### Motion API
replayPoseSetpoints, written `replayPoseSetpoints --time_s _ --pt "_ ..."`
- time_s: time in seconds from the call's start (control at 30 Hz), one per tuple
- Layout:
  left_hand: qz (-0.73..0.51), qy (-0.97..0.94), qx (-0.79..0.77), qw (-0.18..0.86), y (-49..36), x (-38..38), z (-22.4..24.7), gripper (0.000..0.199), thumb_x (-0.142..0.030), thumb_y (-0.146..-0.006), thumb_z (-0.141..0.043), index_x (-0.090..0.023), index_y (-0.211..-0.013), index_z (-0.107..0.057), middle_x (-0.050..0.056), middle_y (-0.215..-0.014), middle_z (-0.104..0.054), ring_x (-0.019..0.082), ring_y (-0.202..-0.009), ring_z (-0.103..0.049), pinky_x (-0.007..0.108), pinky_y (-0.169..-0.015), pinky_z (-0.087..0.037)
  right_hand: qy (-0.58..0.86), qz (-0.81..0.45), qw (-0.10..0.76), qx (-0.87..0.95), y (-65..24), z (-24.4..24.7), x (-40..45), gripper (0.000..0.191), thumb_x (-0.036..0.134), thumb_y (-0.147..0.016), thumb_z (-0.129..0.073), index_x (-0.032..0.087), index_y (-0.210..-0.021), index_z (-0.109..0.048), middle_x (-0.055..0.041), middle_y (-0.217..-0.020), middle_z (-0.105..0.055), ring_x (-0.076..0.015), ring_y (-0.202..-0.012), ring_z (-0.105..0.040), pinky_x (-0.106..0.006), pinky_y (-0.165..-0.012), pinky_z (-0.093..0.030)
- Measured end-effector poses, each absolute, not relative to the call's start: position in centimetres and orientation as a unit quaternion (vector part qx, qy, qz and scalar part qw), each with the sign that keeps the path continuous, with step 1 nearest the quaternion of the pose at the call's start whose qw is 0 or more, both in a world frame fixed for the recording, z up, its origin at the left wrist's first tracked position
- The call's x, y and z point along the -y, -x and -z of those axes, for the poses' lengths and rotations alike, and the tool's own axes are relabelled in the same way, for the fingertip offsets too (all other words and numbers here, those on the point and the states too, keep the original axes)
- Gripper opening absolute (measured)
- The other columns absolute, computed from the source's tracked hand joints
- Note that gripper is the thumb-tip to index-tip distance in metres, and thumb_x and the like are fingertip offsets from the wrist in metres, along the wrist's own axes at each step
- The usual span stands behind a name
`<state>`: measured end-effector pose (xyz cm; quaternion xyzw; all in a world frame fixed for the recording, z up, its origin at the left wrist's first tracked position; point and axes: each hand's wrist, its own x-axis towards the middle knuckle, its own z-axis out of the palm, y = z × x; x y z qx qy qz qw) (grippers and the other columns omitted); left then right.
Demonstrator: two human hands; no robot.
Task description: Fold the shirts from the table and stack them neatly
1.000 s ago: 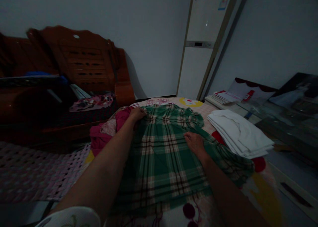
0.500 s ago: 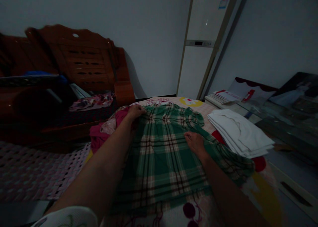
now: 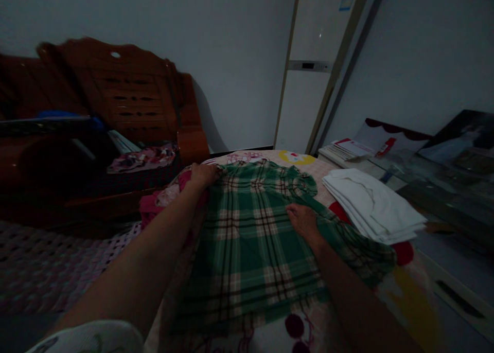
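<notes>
A green plaid shirt (image 3: 250, 234) lies spread over a round table with a patterned cloth (image 3: 409, 301). At the shirt's upper left edge, near the collar, my left hand (image 3: 205, 175) is closed on the fabric. My right hand (image 3: 303, 220) rests on the shirt's middle right part, its fingers pinched together on the cloth. One sleeve stretches toward the lower right, beneath my right forearm. Pink clothing (image 3: 150, 209) is bunched beside my left forearm. Folded white cloth (image 3: 372, 204) sits right of the shirt.
A carved wooden bench (image 3: 131, 95) holding fabric and dark items stands at the left, with a woven pink seat (image 3: 57, 265) nearer. A tall white air conditioner (image 3: 304, 101) stands behind the table. At the right are a glass-topped cabinet, papers (image 3: 347, 149) and a framed picture.
My left hand has shifted slightly left, and the shirt's left edge has moved a little with it. My right hand has stayed in nearly the same place.
</notes>
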<state>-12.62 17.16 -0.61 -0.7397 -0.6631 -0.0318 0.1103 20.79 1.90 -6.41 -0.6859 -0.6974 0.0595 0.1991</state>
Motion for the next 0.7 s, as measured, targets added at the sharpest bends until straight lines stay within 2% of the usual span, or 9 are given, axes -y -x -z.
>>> replayPoseSetpoints --time_s 0.13,0.2,0.27,0.33,0.4,0.53,0.7 --pt "0.088 0.698 0.702 0.111 11.5 -17.0 0.4 0.037 -0.037 -0.089 -0.052 -0.01 -0.109 -0.068 0.025 -0.112 -0.069 0.039 -0.114 -0.059 0.051 -0.097 -0.039 0.684 -0.067 0.199 0.698 -20.8 6.3 -1.9 0.023 0.025 -0.09 -0.053 0.024 -0.1 -0.073 -0.0043 -0.098 -0.077 -0.0189 -0.092 -0.069 -0.025 -0.076 -0.044" --pt "0.131 0.699 0.693 0.116 9.9 -17.1 0.5 0.034 -0.026 -0.089 -0.05 -0.01 -0.113 -0.067 0.023 -0.116 -0.067 0.035 -0.115 -0.059 0.046 -0.097 -0.042 0.687 -0.072 0.197 0.696 -20.8 6.3 -1.9 0.022 0.025 -0.09 -0.054 0.024 -0.1 -0.073 -0.0038 -0.097 -0.077 -0.0189 -0.093 -0.069 -0.025 -0.076 -0.044" --pt "0.154 0.746 0.643 0.077 8.0 -17.3 0.9 0.035 -0.019 -0.088 -0.046 -0.014 -0.114 -0.068 0.017 -0.116 -0.069 0.028 -0.112 -0.062 0.038 -0.095 -0.045 0.69 -0.075 0.194 0.693 -20.7 6.2 -1.9 0.022 0.025 -0.09 -0.054 0.024 -0.101 -0.073 -0.0037 -0.098 -0.077 -0.0191 -0.093 -0.069 -0.025 -0.077 -0.044" --pt "0.147 0.798 0.585 0.004 6.7 -17.5 1.7 0.035 -0.017 -0.087 -0.047 -0.018 -0.113 -0.07 0.01 -0.112 -0.071 0.023 -0.107 -0.064 0.031 -0.095 -0.047 0.691 -0.078 0.192 0.693 -20.7 6.1 -1.9 0.022 0.024 -0.09 -0.054 0.023 -0.102 -0.073 -0.004 -0.098 -0.077 -0.0192 -0.094 -0.069 -0.026 -0.077 -0.045" --pt "0.139 0.806 0.574 -0.036 6.3 -17.6 3.0 0.034 -0.019 -0.086 -0.049 -0.019 -0.113 -0.07 0.008 -0.113 -0.072 0.021 -0.108 -0.064 0.029 -0.096 -0.047 0.69 -0.077 0.191 0.694 -20.7 6.1 -1.9 0.023 0.024 -0.091 -0.053 0.023 -0.102 -0.073 -0.0043 -0.097 -0.077 -0.0194 -0.093 -0.069 -0.026 -0.078 -0.045" --pt "0.155 0.766 0.624 -0.024 7.5 -18.0 4.9 0.034 -0.021 -0.088 -0.047 -0.013 -0.114 -0.068 0.014 -0.119 -0.069 0.025 -0.114 -0.062 0.033 -0.1 -0.046 0.686 -0.069 0.192 0.698 -20.8 6.1 -1.8 0.024 0.025 -0.091 -0.053 0.023 -0.102 -0.073 -0.0045 -0.096 -0.077 -0.0196 -0.092 -0.069 -0.026 -0.077 -0.044" --pt "0.153 0.766 0.624 -0.009 5.7 -17.7 4.1 0.041 -0.024 -0.088 -0.05 -0.01 -0.126 -0.061 0.018 -0.131 -0.062 0.029 -0.126 -0.055 0.037 -0.109 -0.041 0.684 -0.073 0.198 0.698 -20.7 6.1 -2.0 0.023 0.025 -0.09 -0.053 0.024 -0.1 -0.073 -0.0036 -0.095 -0.077 -0.0183 -0.091 -0.069 -0.025 -0.077 -0.045"
